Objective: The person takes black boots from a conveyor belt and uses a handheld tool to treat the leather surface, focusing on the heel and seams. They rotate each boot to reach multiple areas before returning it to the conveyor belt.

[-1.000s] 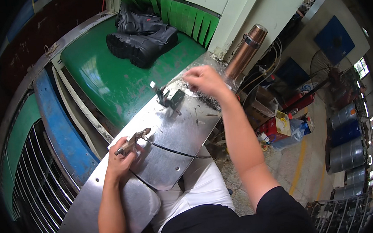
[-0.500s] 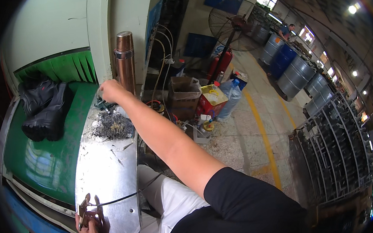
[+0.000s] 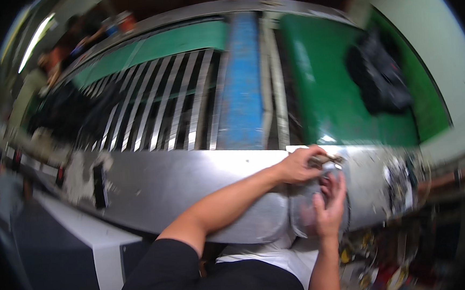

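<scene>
Head view, looking down. My left hand (image 3: 298,164) sits right of centre frame, fingers closed on a small brownish metal tool (image 3: 325,161) whose long axis runs roughly left to right; its tip points toward the right edge. What kind of tool it is I cannot tell through the blur. My right hand (image 3: 329,205) lies directly below, palm raised, fingers apart and loosely curled, holding nothing that I can make out. The tool therefore lies just above the right hand and already inside the left, which is the nearer. Both rest over the long bare steel sheet (image 3: 192,185) crossing mid-frame. A green panel (image 3: 337,100) carrying a black crumpled bundle (image 3: 382,83) fills the upper right.
</scene>
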{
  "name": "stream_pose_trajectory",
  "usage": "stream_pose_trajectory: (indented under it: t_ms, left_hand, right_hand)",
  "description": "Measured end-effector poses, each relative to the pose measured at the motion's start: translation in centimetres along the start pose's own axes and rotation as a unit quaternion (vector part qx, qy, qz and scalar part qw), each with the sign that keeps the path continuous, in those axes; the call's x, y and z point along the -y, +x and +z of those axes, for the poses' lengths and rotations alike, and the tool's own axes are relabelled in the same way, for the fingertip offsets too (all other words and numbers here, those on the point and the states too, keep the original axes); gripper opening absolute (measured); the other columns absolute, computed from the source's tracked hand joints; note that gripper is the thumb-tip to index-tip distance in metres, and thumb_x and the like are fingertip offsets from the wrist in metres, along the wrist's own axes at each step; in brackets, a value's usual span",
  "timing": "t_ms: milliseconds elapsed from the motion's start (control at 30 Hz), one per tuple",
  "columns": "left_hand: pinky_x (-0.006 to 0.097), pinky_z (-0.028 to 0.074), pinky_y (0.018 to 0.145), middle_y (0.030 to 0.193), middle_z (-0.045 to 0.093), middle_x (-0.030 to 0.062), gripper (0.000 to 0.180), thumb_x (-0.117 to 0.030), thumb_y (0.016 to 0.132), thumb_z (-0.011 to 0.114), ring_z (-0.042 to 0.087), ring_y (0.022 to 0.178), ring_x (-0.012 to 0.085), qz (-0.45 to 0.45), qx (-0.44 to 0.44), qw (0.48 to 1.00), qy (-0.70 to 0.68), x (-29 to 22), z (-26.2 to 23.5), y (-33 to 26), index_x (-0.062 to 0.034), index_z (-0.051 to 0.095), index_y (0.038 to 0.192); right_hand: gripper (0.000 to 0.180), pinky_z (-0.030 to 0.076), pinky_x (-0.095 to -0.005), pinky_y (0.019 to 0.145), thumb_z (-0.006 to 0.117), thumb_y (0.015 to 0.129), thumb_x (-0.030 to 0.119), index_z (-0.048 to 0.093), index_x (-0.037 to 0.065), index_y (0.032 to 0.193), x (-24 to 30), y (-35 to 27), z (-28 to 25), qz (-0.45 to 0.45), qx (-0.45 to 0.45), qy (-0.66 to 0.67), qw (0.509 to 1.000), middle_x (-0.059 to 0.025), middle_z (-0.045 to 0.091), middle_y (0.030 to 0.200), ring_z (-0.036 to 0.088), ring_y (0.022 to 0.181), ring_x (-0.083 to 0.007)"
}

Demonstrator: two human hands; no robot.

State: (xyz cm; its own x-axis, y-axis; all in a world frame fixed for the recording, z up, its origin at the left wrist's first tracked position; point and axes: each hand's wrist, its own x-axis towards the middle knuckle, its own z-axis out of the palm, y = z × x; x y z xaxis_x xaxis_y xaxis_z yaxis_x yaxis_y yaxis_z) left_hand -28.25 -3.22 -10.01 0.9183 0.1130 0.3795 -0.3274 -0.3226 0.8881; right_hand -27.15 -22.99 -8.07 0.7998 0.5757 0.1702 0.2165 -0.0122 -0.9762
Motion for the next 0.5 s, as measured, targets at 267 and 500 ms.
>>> stream_pose_trajectory:
  t_ms: [267,500]
  left_hand:
    - [0.041,0.044,0.102,0.137,0.048,0.0183,0.070,-0.023,0.079,0.075,0.052,0.121,0.0322,-0.037,0.275,0.960,-0.019,-2.9,-3.4,-4.2,-0.0020,0.045,0.139]
    - [0.039,0.050,0.095,0.130,0.056,0.0164,0.062,-0.031,0.079,0.078,0.058,0.116,0.0260,-0.251,-0.312,0.782,0.477,-11.7,-35.8,-8.4,-0.0076,0.053,0.131]
  right_hand:
    - [0.063,0.049,-0.0353,0.091,0.056,0.093,0.005,0.026,-0.001,0.148,-0.5,1.7,-0.9,-0.023,-0.109,0.066,0.992,-0.0158,0.054,0.121,0.058,0.104,-0.0245]
    - [0.055,0.049,-0.0298,0.082,0.050,0.094,0.005,0.031,-0.001,0.145,-1.5,-0.7,-6.6,-0.016,-0.182,0.139,0.973,-0.0116,0.057,0.105,0.057,0.087,-0.0168]
